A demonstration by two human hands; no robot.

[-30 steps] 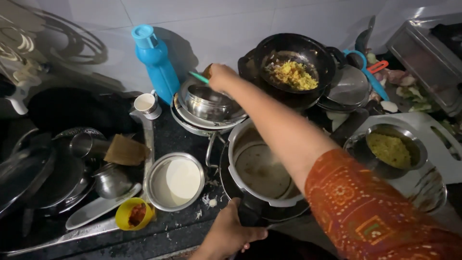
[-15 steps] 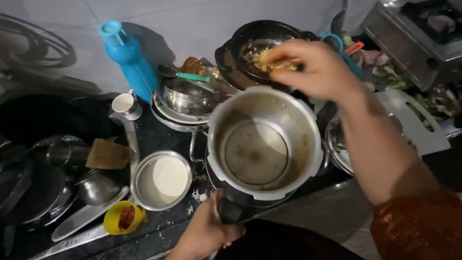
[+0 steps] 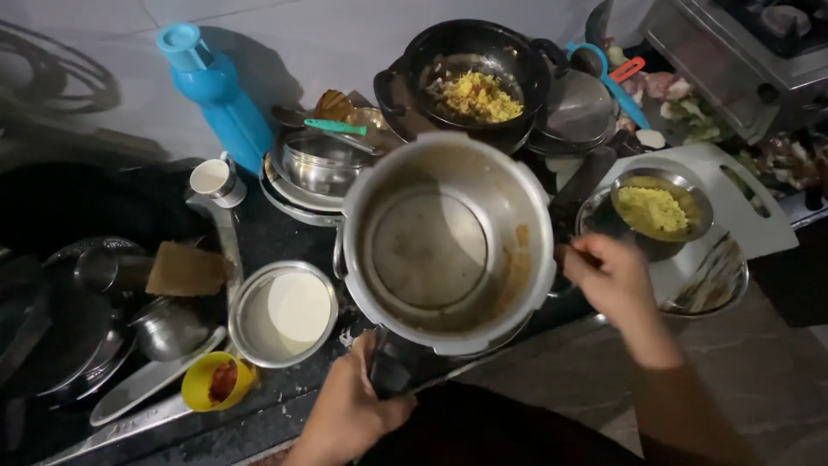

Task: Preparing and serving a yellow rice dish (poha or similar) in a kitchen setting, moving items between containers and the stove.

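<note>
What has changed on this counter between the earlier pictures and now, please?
The right hand drew back from the far black pan and now closes on something dark at the rim of the big steel pot. That pot now looks larger and nearer the camera. The left hand keeps its grip on the pot's black handle. The blue bottle, white-filled bowl and small yellow cup stayed put.

A pale, smooth tiled wall [image 3: 345,43] runs across the top of the frame, lit brightly enough that things standing against it throw soft shadows onto it at upper left. Below it a dark, speckled stone table [image 3: 276,229] fills the left and middle of the frame, its front edge slanting from lower left toward the right. At lower right lies a dull brownish stone floor [image 3: 776,380]. The light is dim and warm overall.
</note>
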